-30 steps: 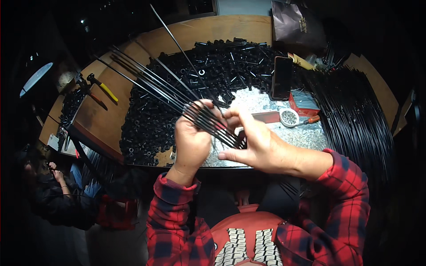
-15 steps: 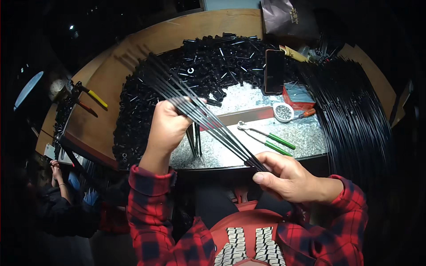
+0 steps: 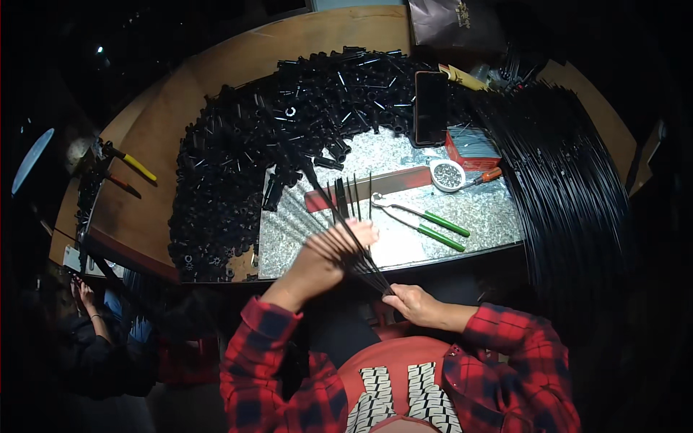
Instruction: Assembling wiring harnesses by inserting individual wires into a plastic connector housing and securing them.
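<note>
My right hand (image 3: 422,304) is closed on the lower ends of a bunch of thin black rods (image 3: 377,276), pinching them in front of the table edge. From that grip the rods spread upward and to the left in a fan, blurred by motion. My left hand (image 3: 321,260) is among the rods higher up, against them. Its fingers are smeared, so how firmly they close does not show. Beyond my left hand, a red-brown bar (image 3: 404,182) lies on the speckled tabletop (image 3: 491,216), partly behind the rods.
Green-handled pliers (image 3: 440,231) lie right of the rods, near a white cup (image 3: 447,175) of small metal pieces, a screwdriver (image 3: 487,175) and a red box (image 3: 473,151). Black tubular parts (image 3: 224,166) are heaped behind. A phone (image 3: 431,108) stands upright; long black rods (image 3: 563,166) overhang the right edge.
My left hand has come down and right, nearer my right hand. The rods have fanned out between them. My right hand, still pinching their ends, has shifted slightly left; the view has shifted too.
</note>
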Action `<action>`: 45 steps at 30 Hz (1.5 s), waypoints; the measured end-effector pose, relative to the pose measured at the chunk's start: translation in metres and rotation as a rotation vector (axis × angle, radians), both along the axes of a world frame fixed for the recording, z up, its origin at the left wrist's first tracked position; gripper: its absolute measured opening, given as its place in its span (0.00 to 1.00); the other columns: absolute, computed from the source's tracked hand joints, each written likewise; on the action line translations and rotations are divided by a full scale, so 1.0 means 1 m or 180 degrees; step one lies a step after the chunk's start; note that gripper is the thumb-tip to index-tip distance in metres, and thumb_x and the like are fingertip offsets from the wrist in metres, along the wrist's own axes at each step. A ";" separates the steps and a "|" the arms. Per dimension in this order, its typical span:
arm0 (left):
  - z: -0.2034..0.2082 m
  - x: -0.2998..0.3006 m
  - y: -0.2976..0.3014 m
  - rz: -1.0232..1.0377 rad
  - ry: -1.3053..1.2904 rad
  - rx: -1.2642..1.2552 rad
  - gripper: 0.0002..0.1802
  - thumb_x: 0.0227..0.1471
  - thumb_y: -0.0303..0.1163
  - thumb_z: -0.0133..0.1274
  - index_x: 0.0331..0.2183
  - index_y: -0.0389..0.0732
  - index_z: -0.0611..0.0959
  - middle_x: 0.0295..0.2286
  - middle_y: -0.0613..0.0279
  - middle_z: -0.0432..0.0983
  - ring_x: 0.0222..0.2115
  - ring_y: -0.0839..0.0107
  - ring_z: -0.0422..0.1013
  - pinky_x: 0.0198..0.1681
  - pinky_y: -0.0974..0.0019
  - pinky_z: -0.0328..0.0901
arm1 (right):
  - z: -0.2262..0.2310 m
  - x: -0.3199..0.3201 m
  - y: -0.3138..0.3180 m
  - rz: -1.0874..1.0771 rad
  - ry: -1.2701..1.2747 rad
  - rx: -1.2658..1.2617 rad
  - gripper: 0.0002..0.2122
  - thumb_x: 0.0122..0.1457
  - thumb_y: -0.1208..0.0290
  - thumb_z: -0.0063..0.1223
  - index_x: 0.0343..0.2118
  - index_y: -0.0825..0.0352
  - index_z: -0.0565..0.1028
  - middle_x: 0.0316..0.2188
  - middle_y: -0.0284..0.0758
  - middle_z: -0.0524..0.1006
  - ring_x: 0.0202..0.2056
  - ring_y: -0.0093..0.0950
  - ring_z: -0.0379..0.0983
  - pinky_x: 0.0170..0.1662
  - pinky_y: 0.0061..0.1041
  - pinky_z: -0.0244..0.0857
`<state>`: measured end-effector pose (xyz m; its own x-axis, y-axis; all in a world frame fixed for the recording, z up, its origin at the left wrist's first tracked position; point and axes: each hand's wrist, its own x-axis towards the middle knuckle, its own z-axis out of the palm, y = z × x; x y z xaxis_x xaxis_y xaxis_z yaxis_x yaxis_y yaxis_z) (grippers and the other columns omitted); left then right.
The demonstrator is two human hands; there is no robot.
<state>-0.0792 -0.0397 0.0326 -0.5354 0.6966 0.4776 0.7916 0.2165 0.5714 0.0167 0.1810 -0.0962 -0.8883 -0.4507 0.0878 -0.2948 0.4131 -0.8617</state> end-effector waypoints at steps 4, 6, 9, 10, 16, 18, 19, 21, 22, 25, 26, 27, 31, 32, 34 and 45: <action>-0.019 0.031 -0.007 -0.0063 0.0356 -0.1142 0.29 0.45 0.21 0.52 0.52 0.45 0.70 0.55 0.52 0.60 0.60 0.49 0.51 0.61 0.46 0.47 | -0.038 -0.008 0.002 0.0255 -0.0086 0.0159 0.10 0.61 0.67 0.46 0.30 0.71 0.70 0.26 0.48 0.72 0.33 0.47 0.71 0.36 0.39 0.64; -0.023 0.038 -0.009 -0.0026 0.0186 -0.1444 0.36 0.42 0.32 0.61 0.54 0.46 0.67 0.60 0.48 0.50 0.61 0.44 0.44 0.61 0.43 0.44 | -0.055 -0.015 0.006 0.0317 -0.0335 0.0426 0.11 0.62 0.66 0.45 0.36 0.70 0.73 0.32 0.49 0.74 0.37 0.48 0.71 0.39 0.40 0.65; -0.029 0.040 -0.005 0.0359 0.0288 -0.1647 0.44 0.38 0.51 0.62 0.55 0.44 0.67 0.60 0.44 0.48 0.61 0.44 0.44 0.61 0.43 0.43 | -0.080 -0.027 0.010 0.0356 -0.0481 0.0702 0.14 0.62 0.63 0.43 0.42 0.69 0.73 0.37 0.50 0.75 0.40 0.49 0.71 0.43 0.41 0.65; -0.031 0.036 -0.002 0.0534 0.0437 -0.1700 0.47 0.37 0.56 0.61 0.55 0.44 0.66 0.60 0.42 0.47 0.61 0.44 0.44 0.61 0.43 0.43 | -0.080 -0.030 0.010 0.0389 -0.0482 0.0725 0.14 0.62 0.63 0.43 0.42 0.69 0.73 0.37 0.50 0.75 0.40 0.49 0.71 0.43 0.41 0.65; -0.046 0.031 0.009 0.0880 0.0560 -0.1585 0.46 0.43 0.57 0.56 0.57 0.39 0.64 0.58 0.45 0.52 0.61 0.49 0.46 0.62 0.51 0.47 | -0.090 -0.041 0.014 0.0356 -0.0628 0.1778 0.19 0.64 0.57 0.36 0.46 0.64 0.73 0.39 0.51 0.75 0.41 0.49 0.71 0.45 0.42 0.64; -0.051 0.029 0.010 0.0869 0.0552 -0.1481 0.45 0.44 0.55 0.56 0.56 0.38 0.64 0.58 0.45 0.53 0.61 0.50 0.47 0.62 0.52 0.47 | -0.097 -0.037 0.018 0.0219 -0.0368 0.1602 0.19 0.63 0.57 0.36 0.45 0.66 0.73 0.38 0.52 0.75 0.41 0.49 0.71 0.44 0.43 0.64; -0.055 0.026 0.011 0.0835 0.0625 -0.1365 0.44 0.44 0.53 0.57 0.56 0.37 0.64 0.58 0.45 0.53 0.61 0.50 0.48 0.61 0.52 0.48 | -0.099 -0.035 0.020 0.0061 -0.0113 0.1397 0.20 0.63 0.57 0.37 0.45 0.68 0.73 0.37 0.53 0.75 0.40 0.49 0.71 0.43 0.43 0.65; -0.054 0.025 0.011 0.0788 0.0675 -0.1350 0.44 0.43 0.50 0.59 0.56 0.35 0.64 0.58 0.45 0.54 0.60 0.50 0.49 0.61 0.53 0.49 | -0.073 -0.036 0.019 0.0169 -0.0425 0.1789 0.20 0.62 0.57 0.39 0.44 0.70 0.73 0.36 0.54 0.74 0.40 0.50 0.71 0.44 0.43 0.65; -0.054 0.025 0.010 0.0779 0.0674 -0.1374 0.45 0.43 0.51 0.59 0.56 0.35 0.64 0.58 0.46 0.55 0.60 0.51 0.50 0.60 0.53 0.50 | -0.056 -0.035 0.017 0.0277 -0.0718 0.2161 0.20 0.62 0.58 0.42 0.44 0.73 0.72 0.36 0.55 0.74 0.40 0.50 0.71 0.44 0.42 0.65; -0.051 0.021 0.012 0.0564 0.0675 -0.1109 0.46 0.42 0.54 0.58 0.55 0.34 0.64 0.57 0.48 0.56 0.60 0.53 0.51 0.60 0.53 0.52 | -0.032 -0.025 0.026 0.0373 -0.0305 0.1699 0.18 0.59 0.60 0.49 0.39 0.74 0.72 0.35 0.55 0.74 0.38 0.50 0.71 0.42 0.42 0.65; -0.052 0.020 0.012 0.0567 0.0647 -0.1111 0.46 0.42 0.54 0.58 0.55 0.34 0.64 0.57 0.48 0.56 0.60 0.53 0.51 0.60 0.53 0.52 | -0.020 -0.024 0.026 0.0387 -0.0329 0.1700 0.18 0.59 0.60 0.49 0.39 0.74 0.72 0.35 0.55 0.74 0.38 0.50 0.71 0.42 0.42 0.65; -0.051 0.019 0.012 0.0584 0.0699 -0.1209 0.46 0.43 0.54 0.57 0.55 0.34 0.64 0.57 0.49 0.55 0.60 0.52 0.50 0.60 0.52 0.51 | -0.004 -0.022 0.026 0.0557 -0.0133 0.1497 0.18 0.58 0.62 0.50 0.41 0.75 0.72 0.35 0.54 0.75 0.39 0.49 0.72 0.43 0.41 0.66; -0.053 0.018 0.017 0.0636 0.0778 -0.1308 0.44 0.44 0.54 0.56 0.54 0.33 0.65 0.57 0.49 0.56 0.60 0.53 0.51 0.60 0.53 0.52 | 0.080 -0.023 0.023 0.0742 -0.0265 0.0772 0.14 0.57 0.66 0.53 0.39 0.74 0.74 0.35 0.49 0.76 0.37 0.43 0.74 0.40 0.34 0.67; -0.053 0.018 0.018 0.0674 0.0831 -0.1295 0.44 0.44 0.54 0.56 0.54 0.33 0.66 0.57 0.49 0.56 0.60 0.53 0.51 0.60 0.53 0.52 | 0.101 -0.024 0.024 0.0588 -0.0542 0.0711 0.13 0.56 0.68 0.54 0.38 0.74 0.74 0.34 0.49 0.76 0.37 0.43 0.74 0.39 0.33 0.67; -0.052 0.019 0.019 0.0692 0.0826 -0.1315 0.44 0.44 0.54 0.57 0.53 0.32 0.67 0.57 0.49 0.56 0.60 0.54 0.51 0.60 0.53 0.53 | 0.106 -0.029 0.032 -0.0041 0.0710 0.0395 0.11 0.53 0.72 0.56 0.37 0.74 0.74 0.31 0.48 0.75 0.33 0.42 0.73 0.36 0.33 0.67; -0.044 0.021 0.025 0.0972 0.0973 -0.1652 0.54 0.39 0.66 0.52 0.57 0.36 0.63 0.58 0.47 0.55 0.61 0.52 0.47 0.61 0.47 0.46 | 0.099 -0.066 0.062 -0.1012 0.1876 0.2083 0.15 0.52 0.74 0.55 0.42 0.73 0.70 0.37 0.45 0.71 0.40 0.43 0.69 0.44 0.35 0.65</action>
<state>-0.0586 -0.0151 -0.0116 -0.6386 0.7156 0.2832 0.7609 0.6422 0.0929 -0.0492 0.2429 0.0031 -0.8712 -0.3133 0.3780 -0.4001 0.8993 -0.1768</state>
